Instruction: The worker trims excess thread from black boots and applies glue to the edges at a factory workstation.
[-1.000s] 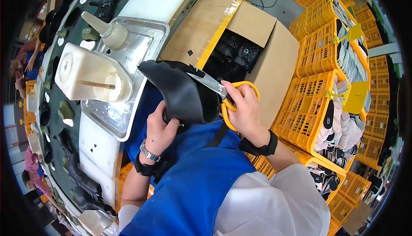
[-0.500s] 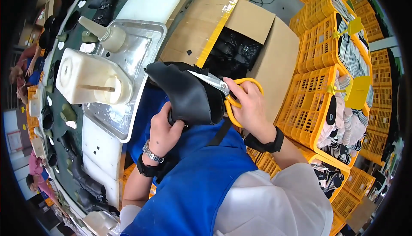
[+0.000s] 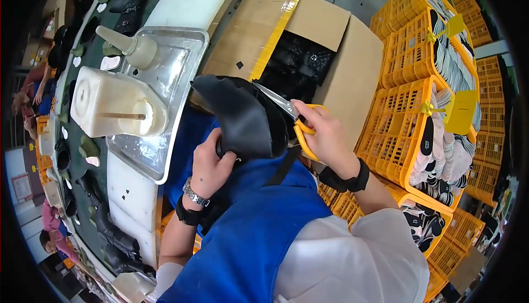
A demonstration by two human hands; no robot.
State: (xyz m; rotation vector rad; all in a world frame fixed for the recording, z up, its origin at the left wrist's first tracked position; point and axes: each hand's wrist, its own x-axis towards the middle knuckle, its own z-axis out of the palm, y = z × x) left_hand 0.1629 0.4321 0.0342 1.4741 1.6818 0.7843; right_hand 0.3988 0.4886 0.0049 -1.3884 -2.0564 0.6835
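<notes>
The left hand grips the black leather upper, right of the metal tray, probably to keep the leather edge steady; the right hand grips the yellow-handled scissors, blades at this edge. The tray carries a white plastic container, perhaps against drips. To the tray's right stands the open carton.

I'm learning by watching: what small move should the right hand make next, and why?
Perhaps a short snip with the scissors along the black piece, near its upper edge: the right hand holds them there, while the left hand grips the piece.
</notes>
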